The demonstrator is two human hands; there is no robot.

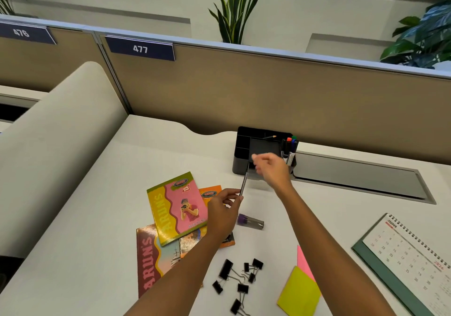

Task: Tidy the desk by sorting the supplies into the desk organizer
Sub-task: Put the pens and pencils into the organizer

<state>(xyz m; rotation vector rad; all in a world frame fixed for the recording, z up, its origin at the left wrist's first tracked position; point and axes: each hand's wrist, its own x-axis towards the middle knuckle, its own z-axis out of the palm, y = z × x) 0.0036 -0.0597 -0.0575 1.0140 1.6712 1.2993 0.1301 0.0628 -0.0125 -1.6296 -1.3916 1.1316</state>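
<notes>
A black desk organizer [240, 144] stands at the back of the desk, with several markers [291, 148] upright in its right slot and a pencil [269, 137] lying across the rear compartment. My left hand [224, 214] pinches the lower end of a dark pen [244, 182] that points up toward the organizer's front. My right hand [271, 168] hovers just in front of the organizer with fingers curled; whether it touches the pen's upper end is unclear. Three notebooks [177, 208] lie overlapped at the left, partly under my left arm.
A small tube with a purple cap [250, 221] lies in the middle of the desk. Several black binder clips [238, 278] are scattered near the front. Yellow and pink sticky notes [299, 291] sit front right, beside a desk calendar [410, 262]. A grey cable tray cover [358, 176] lies right of the organizer.
</notes>
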